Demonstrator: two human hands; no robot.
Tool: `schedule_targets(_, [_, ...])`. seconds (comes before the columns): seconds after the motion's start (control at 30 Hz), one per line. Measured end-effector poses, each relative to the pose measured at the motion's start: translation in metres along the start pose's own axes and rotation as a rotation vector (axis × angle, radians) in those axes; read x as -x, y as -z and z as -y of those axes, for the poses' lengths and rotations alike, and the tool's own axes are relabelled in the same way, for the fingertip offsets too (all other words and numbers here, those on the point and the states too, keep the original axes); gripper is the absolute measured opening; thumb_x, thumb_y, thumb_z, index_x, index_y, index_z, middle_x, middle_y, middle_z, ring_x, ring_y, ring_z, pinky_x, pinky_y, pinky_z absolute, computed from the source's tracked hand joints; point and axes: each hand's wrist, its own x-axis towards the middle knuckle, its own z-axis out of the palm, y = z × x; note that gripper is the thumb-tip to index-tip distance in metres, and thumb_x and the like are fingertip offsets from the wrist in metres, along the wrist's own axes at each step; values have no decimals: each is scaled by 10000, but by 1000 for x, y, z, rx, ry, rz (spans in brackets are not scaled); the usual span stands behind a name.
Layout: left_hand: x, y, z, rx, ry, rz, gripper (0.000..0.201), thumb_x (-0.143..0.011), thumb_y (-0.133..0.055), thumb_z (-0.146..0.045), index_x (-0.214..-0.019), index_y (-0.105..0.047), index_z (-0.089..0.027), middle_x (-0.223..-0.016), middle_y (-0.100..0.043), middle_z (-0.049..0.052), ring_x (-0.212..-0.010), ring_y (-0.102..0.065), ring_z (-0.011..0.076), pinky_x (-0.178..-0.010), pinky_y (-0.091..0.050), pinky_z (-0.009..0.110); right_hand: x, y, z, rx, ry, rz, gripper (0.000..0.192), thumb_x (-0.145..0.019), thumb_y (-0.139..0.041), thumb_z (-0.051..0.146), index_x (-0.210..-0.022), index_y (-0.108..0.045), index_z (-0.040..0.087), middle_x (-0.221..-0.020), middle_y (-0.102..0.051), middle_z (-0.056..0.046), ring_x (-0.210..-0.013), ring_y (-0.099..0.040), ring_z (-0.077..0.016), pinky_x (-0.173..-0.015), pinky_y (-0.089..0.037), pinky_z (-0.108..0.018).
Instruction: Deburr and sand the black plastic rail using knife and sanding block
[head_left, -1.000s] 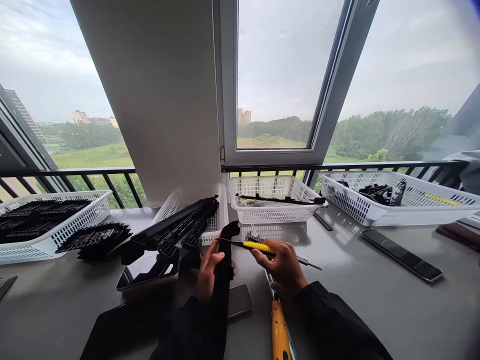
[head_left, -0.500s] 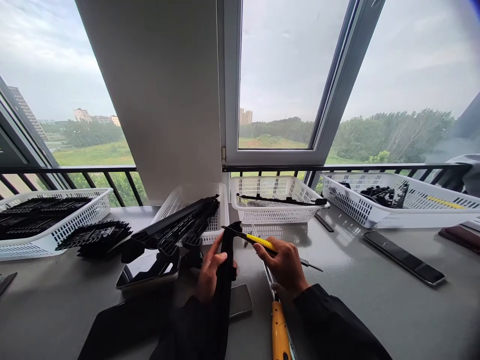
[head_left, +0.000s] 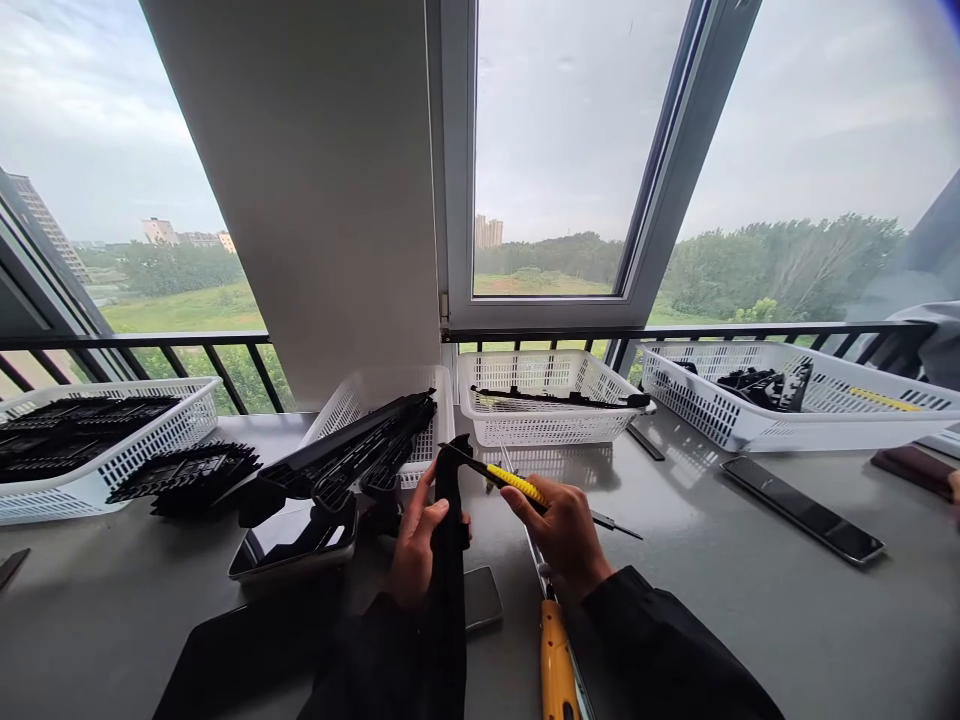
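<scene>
Left hand (head_left: 412, 552) gripping black strip (head_left: 450, 565) above counter (head_left: 705, 600); right hand (head_left: 568, 530) gripping yellow-handled knife (head_left: 519, 484), tip at strip's upper end; blade work apparently in hand, next move calling for steady control.

My knife (head_left: 519, 483) was black and bright yellow, its grip ridged; the strip (head_left: 448, 580) I held was black, like my sleeves (head_left: 664, 640). The baskets (head_left: 551, 430) were white, patterned with slots, the table (head_left: 750, 620) grey, the handle (head_left: 556, 660) orange, the case (head_left: 911, 470) dark maroon.
</scene>
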Motion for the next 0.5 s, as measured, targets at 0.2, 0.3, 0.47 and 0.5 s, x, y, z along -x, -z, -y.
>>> schedule_targets(0.2, [0, -1, 0, 7, -2, 4, 788, -920, -659, -435, -1623, -422, -170, -607, -687, -13, -549, -558, 168, -551, -397, 255, -2, 1, 0, -22, -14, -2, 671, -1026, -449, 751, -592, -471, 240, -492, -438, 49, -450, -394, -132, -514, -275, -277])
schedule_targets(0.3, [0, -1, 0, 15, -2, 9, 779, -924, -662, -432, -1621, -426, -178, -608, -677, -20, -538, -542, 158, -548, -394, 250, -2, 1, 0, -29, -13, -3, 689, -1009, -457, 777, -578, -431, 241, -490, -403, 56, -452, -365, -125, -500, -254, -276])
schedule_targets(0.47, [-1, 2, 2, 10, 3, -13, 844, -895, -701, -471, -1622, -415, -151, -597, -665, -25, -537, -535, 165, -523, -391, 249, -2, 2, 3, -30, 17, 17, 703, -1005, -463, 771, -551, -448, 235, -475, -401, 51, -445, -353, -119, -510, -254, -282])
schedule_targets(0.5, [-2, 3, 2, 10, 6, -14, 842, -897, -698, -472, -1622, -413, -151, -600, -667, -22, -548, -545, 169, -525, -395, 249, -2, 2, 3, -27, 24, 25, 702, -1002, -475, 765, -544, -455, 234, -473, -413, 47, -446, -361, -120, -516, -254, -285])
